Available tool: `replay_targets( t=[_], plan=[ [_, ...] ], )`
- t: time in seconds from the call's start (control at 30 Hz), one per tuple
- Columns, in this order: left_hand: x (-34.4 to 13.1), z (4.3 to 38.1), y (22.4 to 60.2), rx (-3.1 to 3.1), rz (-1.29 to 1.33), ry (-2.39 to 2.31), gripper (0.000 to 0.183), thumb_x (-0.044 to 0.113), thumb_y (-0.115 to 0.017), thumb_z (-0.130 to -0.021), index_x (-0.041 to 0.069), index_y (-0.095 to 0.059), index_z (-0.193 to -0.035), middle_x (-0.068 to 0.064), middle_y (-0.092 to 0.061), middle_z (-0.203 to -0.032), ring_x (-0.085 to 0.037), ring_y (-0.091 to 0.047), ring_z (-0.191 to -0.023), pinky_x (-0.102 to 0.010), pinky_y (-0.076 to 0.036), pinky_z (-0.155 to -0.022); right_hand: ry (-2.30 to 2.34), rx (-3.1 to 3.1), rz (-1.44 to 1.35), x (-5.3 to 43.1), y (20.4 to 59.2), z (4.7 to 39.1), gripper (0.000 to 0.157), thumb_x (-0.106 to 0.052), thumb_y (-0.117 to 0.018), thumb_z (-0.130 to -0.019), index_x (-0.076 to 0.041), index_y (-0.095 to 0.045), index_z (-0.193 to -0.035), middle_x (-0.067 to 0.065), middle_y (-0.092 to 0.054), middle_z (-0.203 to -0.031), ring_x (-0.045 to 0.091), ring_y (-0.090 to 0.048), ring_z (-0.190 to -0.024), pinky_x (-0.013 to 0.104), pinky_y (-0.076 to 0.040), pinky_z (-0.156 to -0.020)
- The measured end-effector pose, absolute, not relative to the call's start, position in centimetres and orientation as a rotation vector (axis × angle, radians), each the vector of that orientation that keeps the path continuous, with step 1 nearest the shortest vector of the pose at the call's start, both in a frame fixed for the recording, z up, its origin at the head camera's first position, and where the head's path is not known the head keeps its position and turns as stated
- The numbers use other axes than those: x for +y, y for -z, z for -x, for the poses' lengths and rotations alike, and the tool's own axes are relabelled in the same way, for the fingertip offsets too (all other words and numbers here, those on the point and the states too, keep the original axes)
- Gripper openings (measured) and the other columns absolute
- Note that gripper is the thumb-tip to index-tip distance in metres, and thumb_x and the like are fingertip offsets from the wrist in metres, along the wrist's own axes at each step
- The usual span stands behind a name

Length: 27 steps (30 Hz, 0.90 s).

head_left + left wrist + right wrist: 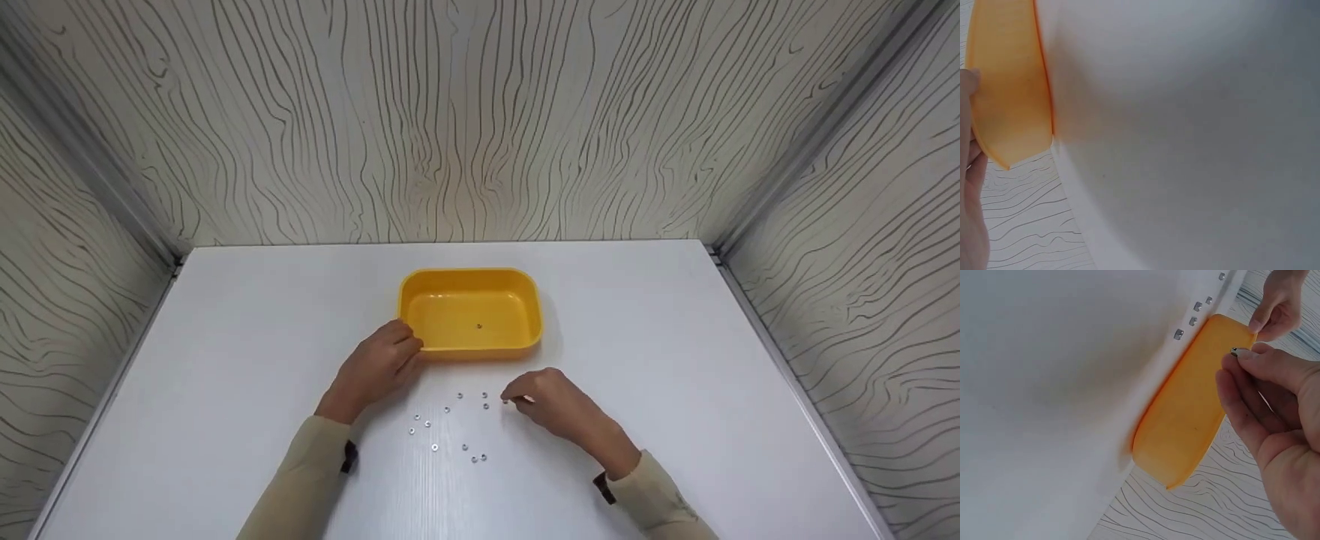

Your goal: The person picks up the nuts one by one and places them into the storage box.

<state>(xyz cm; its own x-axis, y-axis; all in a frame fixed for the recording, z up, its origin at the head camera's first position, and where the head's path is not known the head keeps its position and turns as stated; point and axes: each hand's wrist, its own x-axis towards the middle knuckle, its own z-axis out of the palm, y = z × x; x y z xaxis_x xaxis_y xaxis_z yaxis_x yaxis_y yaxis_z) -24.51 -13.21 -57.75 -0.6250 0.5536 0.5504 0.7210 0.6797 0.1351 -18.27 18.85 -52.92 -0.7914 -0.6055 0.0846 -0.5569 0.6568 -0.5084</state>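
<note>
A yellow plastic box [480, 354] stands on the white table with one small nut [479, 326] on its floor. My left hand [379, 367] grips the rim at its front left corner, thumb [971, 79] against the wall in the left wrist view. My right hand [559, 405] is to the right of the scattered metal nuts [485, 406], in front of the box. Between its thumb and index finger it pinches a single nut [1234, 351]. Several more nuts [427, 424] lie loose on the table between the two forearms.
The white tabletop [675, 337] extends to both sides of the box. Wood-grain patterned panels [465, 135] rise behind it and at the left and right, joined by grey metal posts [817, 127].
</note>
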Motion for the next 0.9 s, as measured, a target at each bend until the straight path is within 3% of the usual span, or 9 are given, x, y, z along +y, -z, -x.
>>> replay_targets(
  t=[0.13,0.3,0.5,0.73,0.9],
  plan=[
    [-13.2,24.6,57.9,-2.392,0.989,0.467,0.008,0.016,-0.074,-0.098,0.01,-0.073,-0.093,-0.001,-0.062,-0.09,-0.018,-0.056,-0.086,-0.029,-0.057,-0.081,1.117,2.657,0.853,19.4,52.1,18.8,0.021,0.002,-0.075,-0.092,-0.012,-0.084,-0.105,0.002,-0.083,-0.102,0.014,-0.078,-0.096,0.034,-0.065,-0.087],
    [-13.1,24.7,57.9,-2.369,1.005,0.485,0.005,0.013,-0.076,-0.096,0.009,-0.074,-0.094,-0.002,-0.063,-0.092,-0.019,-0.057,-0.088,-0.03,-0.056,-0.082,1.453,2.534,0.681,20.0,51.2,19.6,0.016,-0.006,-0.076,-0.093,-0.017,-0.084,-0.103,0.002,-0.083,-0.102,0.01,-0.076,-0.093,0.024,-0.063,-0.085],
    [-13.2,24.7,57.9,-2.354,0.997,0.511,0.005,0.01,-0.079,-0.092,0.006,-0.075,-0.094,-0.004,-0.063,-0.091,-0.02,-0.056,-0.086,-0.031,-0.056,-0.079,1.673,2.479,0.535,20.1,50.6,21.1,0.014,-0.015,-0.08,-0.092,-0.013,-0.084,-0.106,0.009,-0.082,-0.104,0.011,-0.074,-0.087,0.02,-0.062,-0.081],
    [-13.2,24.7,58.0,-2.345,0.983,0.498,0.006,0.009,-0.08,-0.091,0.007,-0.075,-0.093,-0.003,-0.063,-0.089,-0.019,-0.056,-0.084,-0.03,-0.056,-0.077,1.934,2.357,0.444,19.4,50.1,22.9,0.019,-0.01,-0.08,-0.092,-0.001,-0.081,-0.108,0.019,-0.08,-0.109,0.015,-0.079,-0.094,0.027,-0.064,-0.088],
    [-13.1,24.6,58.1,-2.341,0.979,0.464,0.009,0.013,-0.08,-0.092,0.009,-0.072,-0.089,-0.003,-0.057,-0.087,-0.018,-0.052,-0.08,-0.028,-0.053,-0.072,1.933,2.371,0.421,18.9,49.6,23.8,0.018,-0.011,-0.079,-0.093,-0.002,-0.081,-0.109,0.019,-0.079,-0.112,0.015,-0.079,-0.097,0.027,-0.064,-0.088]
  ],
)
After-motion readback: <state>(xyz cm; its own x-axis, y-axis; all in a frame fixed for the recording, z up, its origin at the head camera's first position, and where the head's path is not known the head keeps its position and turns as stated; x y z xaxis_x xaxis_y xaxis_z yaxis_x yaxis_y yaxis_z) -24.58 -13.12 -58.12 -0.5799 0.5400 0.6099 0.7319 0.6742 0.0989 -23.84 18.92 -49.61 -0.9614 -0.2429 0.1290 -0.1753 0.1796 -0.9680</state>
